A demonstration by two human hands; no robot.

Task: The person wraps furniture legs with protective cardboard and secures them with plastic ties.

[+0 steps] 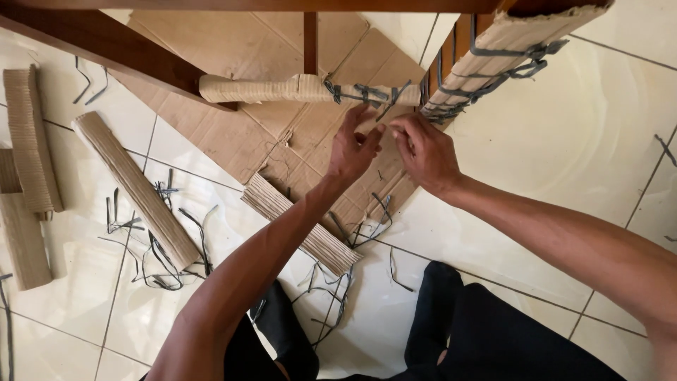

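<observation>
My left hand (355, 147) and my right hand (423, 150) meet just below a horizontal wooden rail wrapped in corrugated cardboard (282, 89). Their fingertips pinch at a grey plastic strap (367, 94) knotted round that wrapping, near the joint with a second cardboard-wrapped leg (511, 49) that slants up to the right. That leg is bound with several grey straps too. Whether either hand grips a strap end firmly is hard to see.
A flat cardboard sheet (233, 63) lies on the pale tiled floor under the furniture. Loose corrugated cardboard strips (137, 190) (302, 224) (29, 141) and cut grey strap pieces (162, 261) are scattered to the left and front. A dark wooden beam (106, 46) crosses the upper left. My dark-trousered legs (493, 331) are below.
</observation>
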